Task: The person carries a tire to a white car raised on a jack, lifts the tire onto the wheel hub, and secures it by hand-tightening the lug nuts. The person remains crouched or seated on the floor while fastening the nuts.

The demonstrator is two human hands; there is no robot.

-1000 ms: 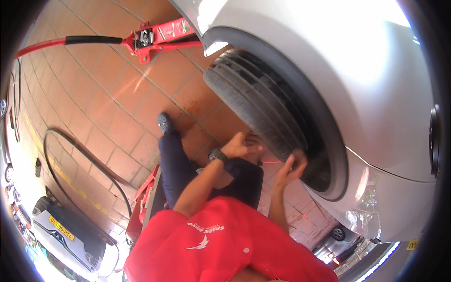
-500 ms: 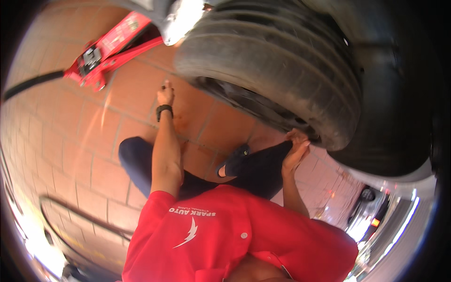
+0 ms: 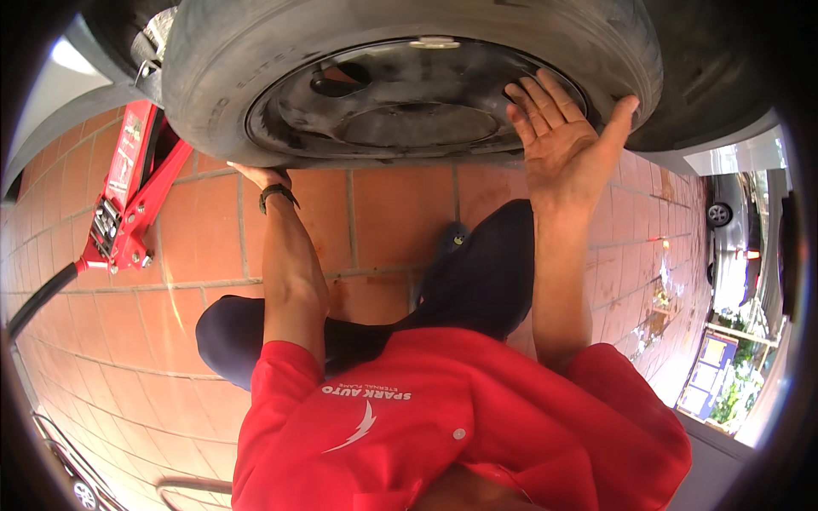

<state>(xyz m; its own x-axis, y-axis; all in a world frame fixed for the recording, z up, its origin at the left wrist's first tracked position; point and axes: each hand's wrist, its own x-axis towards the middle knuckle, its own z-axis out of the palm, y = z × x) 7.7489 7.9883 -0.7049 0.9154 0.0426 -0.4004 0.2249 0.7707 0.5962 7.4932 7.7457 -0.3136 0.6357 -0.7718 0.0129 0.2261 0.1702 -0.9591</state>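
Squarely ahead, a round grey-black wheel of rubber and dark metal (image 3: 409,102) lies broadside, left to right — right hand (image 3: 564,153) before its right side, fingers spread, unladen; left hand (image 3: 261,175) at its lower-left edge — grip indeterminable.

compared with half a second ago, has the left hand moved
Yes. Judged against the tyre, the left hand has come in from over the floor to the tyre's lower edge, at its left side.
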